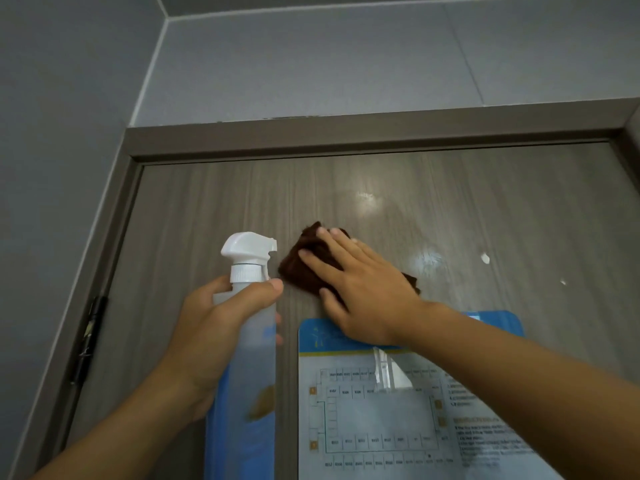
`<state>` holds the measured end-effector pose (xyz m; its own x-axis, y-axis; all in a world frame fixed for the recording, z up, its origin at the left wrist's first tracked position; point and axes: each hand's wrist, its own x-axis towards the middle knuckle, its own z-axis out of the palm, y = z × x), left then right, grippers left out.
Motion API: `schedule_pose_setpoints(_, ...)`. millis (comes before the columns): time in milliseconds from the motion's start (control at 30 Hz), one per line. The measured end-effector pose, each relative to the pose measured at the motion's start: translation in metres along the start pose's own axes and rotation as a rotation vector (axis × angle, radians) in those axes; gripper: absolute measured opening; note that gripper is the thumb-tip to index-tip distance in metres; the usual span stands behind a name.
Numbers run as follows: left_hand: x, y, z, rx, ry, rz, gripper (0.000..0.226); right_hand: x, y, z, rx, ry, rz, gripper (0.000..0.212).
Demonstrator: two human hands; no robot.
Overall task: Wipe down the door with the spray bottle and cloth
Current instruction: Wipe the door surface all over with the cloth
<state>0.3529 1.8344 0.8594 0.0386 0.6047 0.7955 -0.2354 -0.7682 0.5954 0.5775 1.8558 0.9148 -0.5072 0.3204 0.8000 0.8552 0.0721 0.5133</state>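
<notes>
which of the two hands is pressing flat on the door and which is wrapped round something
The right hand presses the brown cloth flat against the door, fingers spread. The left hand is the wrapped one, gripping the spray bottle just below its white trigger head.

Two bare forearms come into view from the lower edge, one at each side. No sleeve, cuff or glove covers either arm; they are uncovered from where they enter the picture to the fingertips. The left hand (211,337) carries no ring, watch or band that shows, and its wrist is plain. The right hand (360,289) is likewise unadorned, with a bare wrist behind it. The fingernails on both are short and unpainted. No marks or tattoos are visible on either arm.
</notes>
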Motion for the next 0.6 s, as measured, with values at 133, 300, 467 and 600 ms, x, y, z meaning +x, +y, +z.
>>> schedule_pose_setpoints(133, -0.002, -0.001, -0.002, 0.042, -0.029, 0.009, 0.046, -0.026, 0.038, -0.006, -0.051, 0.031, 0.205, 0.069)
schedule_pose_setpoints(300, -0.001, 0.006, 0.006, 0.036, -0.022, 0.016, 0.055, 0.017, 0.061, -0.017, 0.079, 0.113, 0.54, 0.067)
schedule_pose_setpoints(467, -0.001, 0.009, 0.019, 0.03, 0.031, 0.015, 0.044, 0.038, 0.036, -0.01, 0.007, 0.119, 0.328, 0.067)
schedule_pose_setpoints(600, -0.001, 0.013, 0.026, 0.03, 0.038, 0.019, 0.049, 0.001, 0.026, -0.008, -0.057, -0.014, -0.03, 0.066)
